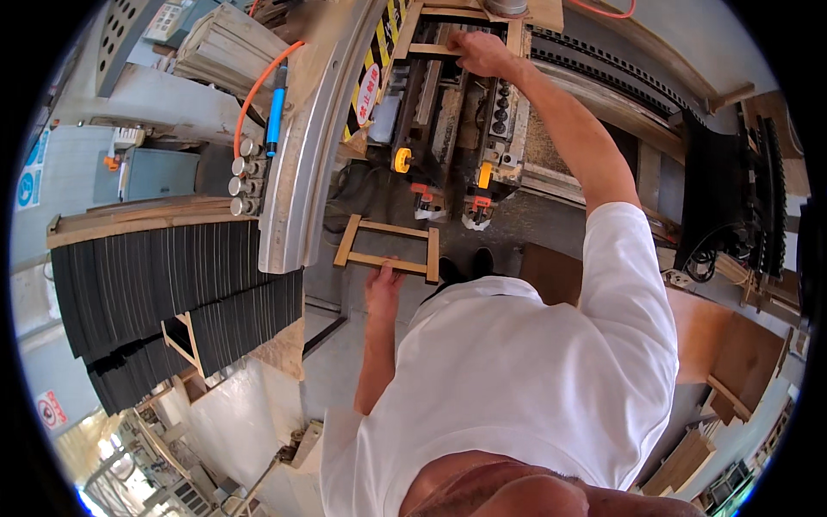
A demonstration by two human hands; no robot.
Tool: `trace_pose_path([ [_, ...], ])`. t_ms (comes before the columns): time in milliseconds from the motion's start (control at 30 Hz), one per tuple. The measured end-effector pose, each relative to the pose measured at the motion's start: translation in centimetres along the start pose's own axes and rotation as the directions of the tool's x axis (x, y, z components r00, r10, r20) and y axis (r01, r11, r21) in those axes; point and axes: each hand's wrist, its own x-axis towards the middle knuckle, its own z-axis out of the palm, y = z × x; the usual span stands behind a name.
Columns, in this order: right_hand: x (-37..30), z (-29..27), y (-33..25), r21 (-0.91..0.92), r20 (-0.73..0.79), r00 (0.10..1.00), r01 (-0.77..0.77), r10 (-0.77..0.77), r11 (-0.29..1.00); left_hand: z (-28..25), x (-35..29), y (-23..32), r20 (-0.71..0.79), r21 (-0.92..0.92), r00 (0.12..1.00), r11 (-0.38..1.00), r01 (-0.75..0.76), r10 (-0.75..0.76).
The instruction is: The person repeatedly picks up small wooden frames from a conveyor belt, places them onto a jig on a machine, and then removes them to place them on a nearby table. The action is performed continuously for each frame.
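My left hand (382, 289) is closed on the lower rail of a small wooden frame (366, 258), held low in front of my body. The frame has two long rails joined to two short end pieces. Stretched out forward, my right hand (484, 53) grips the near rail of a second wooden frame (425, 49) at the far end of the machine (448, 121). Its fingertips curl round the rail, partly hidden by the hand. Between the two frames are the machine's metal rails, with yellow knobs (402, 160) and red fittings.
A metal beam (297, 146) runs along the machine's left side, with a blue pen-like tool (276, 112) and round metal buttons (245, 185). Stacked dark strips (164, 284) stand at left. A black curved cover (715, 189) and brown boards (724, 345) are at right.
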Motion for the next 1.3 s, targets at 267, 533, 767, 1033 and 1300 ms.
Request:
trace_pose_path([
  [267,0.3,-0.9,0.0,-0.055,0.042,0.997,0.060,-0.058,0.997,2.6,-0.6,-1.8,-0.132,0.045,0.991,0.999,0.019,-0.013],
  [533,0.7,-1.5,-0.3,-0.078,0.088,0.994,0.071,-0.064,0.994,2.8,-1.2,-3.1,-0.122,0.053,0.992,0.998,-0.017,0.023],
  [767,0.9,-1.0,0.5,-0.114,0.076,0.991,0.119,-0.111,0.986,3.2,-1.8,-3.3,-0.181,0.081,0.983,0.997,-0.018,0.033],
  [1033,1.0,-1.5,-0.1,-0.058,0.057,0.993,0.110,-0.107,0.992,2.9,-1.9,-3.5,-0.201,0.066,0.979,0.997,-0.033,0.046],
  [1300,0.8,-0.9,0.4,-0.098,0.053,0.992,0.119,-0.114,0.988,2.6,-5.2,-0.1,-0.291,0.211,0.934,0.966,-0.151,0.210],
])
